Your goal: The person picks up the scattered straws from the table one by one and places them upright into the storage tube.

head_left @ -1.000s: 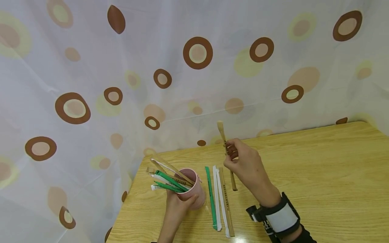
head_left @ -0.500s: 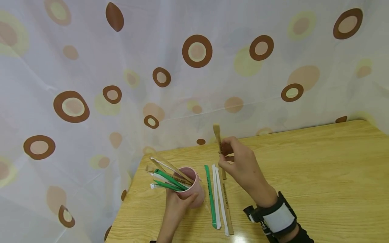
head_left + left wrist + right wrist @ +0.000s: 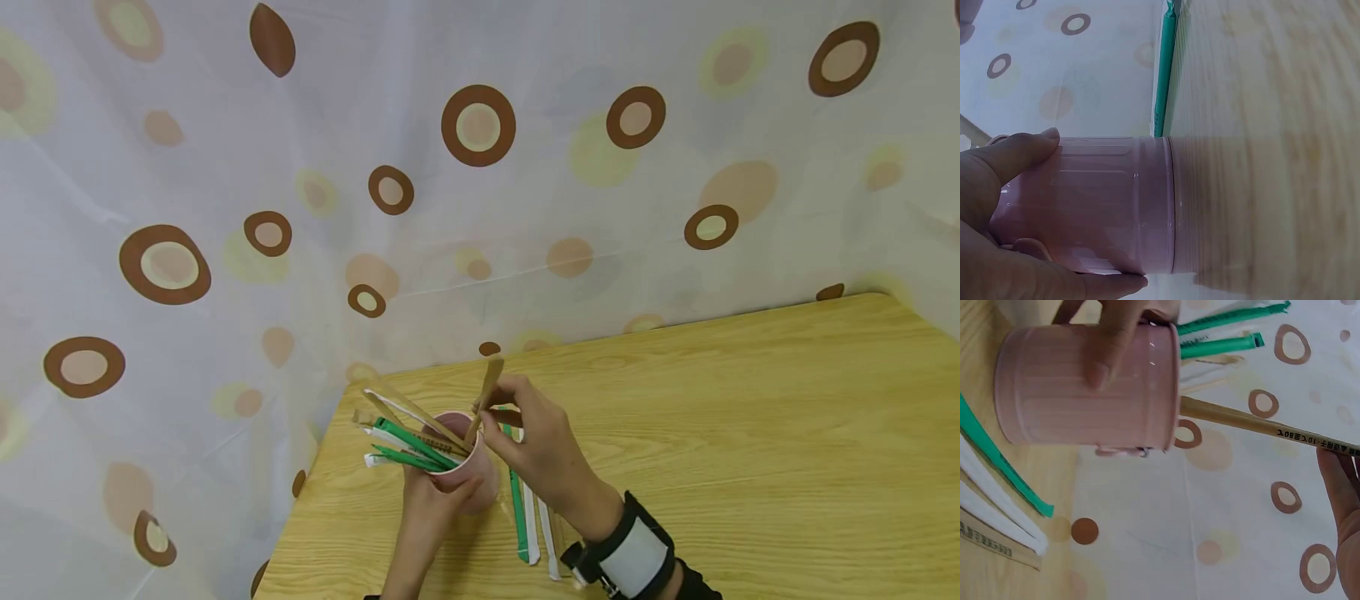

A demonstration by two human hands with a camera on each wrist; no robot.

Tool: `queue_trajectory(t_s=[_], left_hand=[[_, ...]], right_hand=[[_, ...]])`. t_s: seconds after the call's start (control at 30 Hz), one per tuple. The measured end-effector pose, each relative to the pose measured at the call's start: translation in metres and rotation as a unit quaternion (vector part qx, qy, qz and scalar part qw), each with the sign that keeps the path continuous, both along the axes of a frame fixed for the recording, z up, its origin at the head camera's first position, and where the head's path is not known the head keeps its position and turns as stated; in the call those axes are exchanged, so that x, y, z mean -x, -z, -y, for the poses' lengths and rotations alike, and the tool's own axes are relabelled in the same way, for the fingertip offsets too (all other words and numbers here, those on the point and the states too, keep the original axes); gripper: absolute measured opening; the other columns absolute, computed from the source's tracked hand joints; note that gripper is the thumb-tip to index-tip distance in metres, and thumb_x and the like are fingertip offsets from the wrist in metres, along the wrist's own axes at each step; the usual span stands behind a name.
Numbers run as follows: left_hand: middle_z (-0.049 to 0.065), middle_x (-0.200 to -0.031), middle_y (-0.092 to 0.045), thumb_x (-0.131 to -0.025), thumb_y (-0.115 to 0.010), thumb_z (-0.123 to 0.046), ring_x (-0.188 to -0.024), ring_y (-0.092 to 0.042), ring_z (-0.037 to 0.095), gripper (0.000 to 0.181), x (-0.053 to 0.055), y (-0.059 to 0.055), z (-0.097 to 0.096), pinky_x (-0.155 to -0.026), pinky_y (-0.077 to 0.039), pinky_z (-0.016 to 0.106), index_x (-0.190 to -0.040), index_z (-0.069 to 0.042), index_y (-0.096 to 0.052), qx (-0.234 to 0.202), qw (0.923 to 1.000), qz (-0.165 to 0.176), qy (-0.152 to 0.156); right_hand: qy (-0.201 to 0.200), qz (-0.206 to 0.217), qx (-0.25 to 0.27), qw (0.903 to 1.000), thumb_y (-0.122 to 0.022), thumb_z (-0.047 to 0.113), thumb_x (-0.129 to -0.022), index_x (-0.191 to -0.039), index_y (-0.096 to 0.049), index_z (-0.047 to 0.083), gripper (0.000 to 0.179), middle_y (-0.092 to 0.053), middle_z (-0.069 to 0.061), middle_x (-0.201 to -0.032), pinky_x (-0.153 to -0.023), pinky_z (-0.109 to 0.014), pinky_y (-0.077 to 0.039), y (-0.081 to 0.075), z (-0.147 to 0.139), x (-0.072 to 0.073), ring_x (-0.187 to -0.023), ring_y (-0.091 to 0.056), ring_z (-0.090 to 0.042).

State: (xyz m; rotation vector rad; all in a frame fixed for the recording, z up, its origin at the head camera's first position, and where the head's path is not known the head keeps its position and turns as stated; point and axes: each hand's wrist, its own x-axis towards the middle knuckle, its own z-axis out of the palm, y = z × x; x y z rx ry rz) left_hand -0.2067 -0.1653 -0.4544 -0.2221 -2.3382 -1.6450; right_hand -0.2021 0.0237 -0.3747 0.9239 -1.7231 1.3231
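Note:
My left hand [image 3: 432,504] grips a pink ribbed cup [image 3: 1091,200] that stands on the table, thumb and fingers around its side. Several paper-wrapped straws lean out of the cup, among them green ones [image 3: 416,442], white ones and brown ones. Between thumb and fingers my right hand [image 3: 543,446] pinches a brown wrapped straw [image 3: 1254,422] with dark print. Its lower end is at the cup's mouth, its upper end tilted up to the right. How deep that end reaches is hidden by the cup wall.
Right of the cup lie a green wrapped straw [image 3: 518,517], white wrapped straws [image 3: 531,525] and a printed brown one [image 3: 988,540], partly under my right forearm. The wooden table [image 3: 750,433] extends right. A patterned curtain [image 3: 420,242] hangs behind and to the left.
My right hand has moved left and down with the brown straw, from above the straws on the table to the cup's mouth. The left hand stays on the cup.

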Motion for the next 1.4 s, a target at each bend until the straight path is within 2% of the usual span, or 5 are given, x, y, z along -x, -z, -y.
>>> queue_trajectory(t_s=[0.43,0.97,1.23,1.3,1.4], left_hand=[[0.007,-0.136,-0.044,-0.066,-0.082,-0.017,-0.121,-0.047,0.018,0.092,0.0,0.003,-0.001,-0.099,-0.039,0.03,-0.141,-0.016,-0.029,-0.001,0.9999,0.003,0.017],[-0.002,-0.122,-0.055,-0.071,-0.08,-0.023,-0.111,-0.053,0.014,0.068,0.002,0.002,-0.001,-0.095,-0.043,0.033,-0.128,-0.021,-0.043,0.008,0.9995,0.009,0.03],[0.009,-0.135,-0.043,-0.067,-0.082,-0.022,-0.12,-0.047,0.021,0.09,0.0,0.004,0.001,-0.099,-0.039,0.036,-0.14,-0.016,-0.029,0.013,0.9998,0.016,0.0],[0.011,-0.135,-0.042,-0.065,-0.083,-0.021,-0.121,-0.046,0.023,0.094,-0.001,0.004,0.0,-0.101,-0.037,0.037,-0.141,-0.014,-0.028,0.026,0.9994,0.012,-0.018],[0.012,-0.133,-0.044,-0.063,-0.084,-0.019,-0.122,-0.045,0.023,0.096,-0.001,0.004,-0.001,-0.102,-0.036,0.037,-0.14,-0.011,-0.027,0.027,0.999,0.011,-0.035]], right_hand=[[0.004,0.081,-0.108,0.9908,-0.055,0.008,-0.09,-0.114,-0.052,0.011,0.024,-0.057,0.001,-0.103,-0.074,-0.016,-0.047,0.025,0.028,0.018,-0.092,-0.056,-0.004],[0.043,0.139,-0.318,0.937,-0.055,0.018,-0.089,-0.1,-0.059,0.018,0.012,-0.056,0.009,-0.085,-0.058,-0.016,-0.041,0.025,0.048,0.038,-0.071,-0.049,-0.003],[0.07,0.18,-0.238,0.9519,-0.058,0.017,-0.087,-0.107,-0.061,0.013,0.02,-0.062,0.001,-0.102,-0.082,-0.031,-0.047,0.027,0.028,0.035,-0.099,-0.054,-0.017],[0.109,0.221,-0.219,0.9441,-0.059,0.015,-0.085,-0.105,-0.06,0.01,0.021,-0.061,-0.001,-0.098,-0.075,-0.031,-0.048,0.027,0.018,0.036,-0.091,-0.055,-0.017],[0.156,0.318,-0.229,0.9065,-0.062,0.016,-0.084,-0.105,-0.057,0.006,0.024,-0.058,-0.005,-0.091,-0.062,-0.03,-0.046,0.031,0.0,0.037,-0.076,-0.054,-0.016]])
